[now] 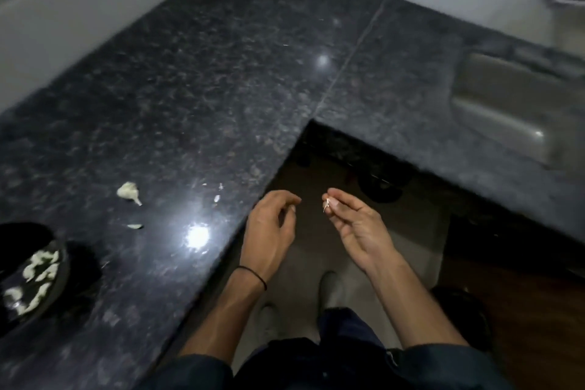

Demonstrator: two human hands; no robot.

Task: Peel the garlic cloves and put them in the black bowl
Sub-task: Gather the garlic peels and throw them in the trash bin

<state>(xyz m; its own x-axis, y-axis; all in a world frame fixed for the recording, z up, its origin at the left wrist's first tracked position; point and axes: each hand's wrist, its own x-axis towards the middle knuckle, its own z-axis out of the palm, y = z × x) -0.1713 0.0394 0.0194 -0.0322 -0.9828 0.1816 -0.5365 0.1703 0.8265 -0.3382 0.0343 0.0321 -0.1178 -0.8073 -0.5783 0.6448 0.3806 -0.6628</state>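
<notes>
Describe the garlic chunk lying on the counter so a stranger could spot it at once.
On the dark speckled countertop, find the black bowl at the left edge. Up and right of it lies the garlic chunk. It is the one plump white lump with a short stalk; its neighbours are thin peel scraps.

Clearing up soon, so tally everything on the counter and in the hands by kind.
Garlic chunk: 1
Pale scraps on the counter: 3
Pale scrap pinched by the right hand: 1
Black bowl: 1 (cloves inside too blurred to count)
Total: 6
</notes>
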